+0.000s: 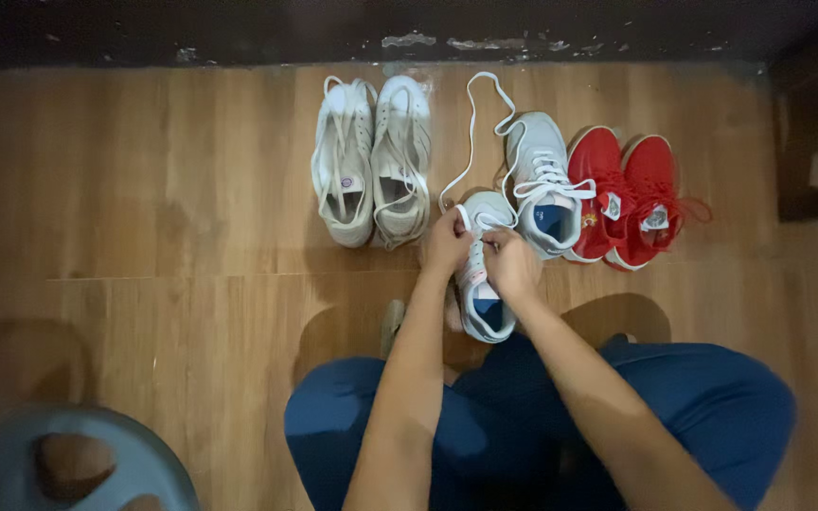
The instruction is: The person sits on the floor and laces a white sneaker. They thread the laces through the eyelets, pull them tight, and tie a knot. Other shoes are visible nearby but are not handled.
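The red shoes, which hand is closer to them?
The right. The right hand is at the laces of the grey shoe, just left of and below the red shoes. The left hand is on the same shoe's far side, farther away.

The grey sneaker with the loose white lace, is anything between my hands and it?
No. Both hands are already on the grey sneaker: the left hand and the right hand pinch its white lace near the toe. The other grey sneaker stands beyond and to the right, out of the way.
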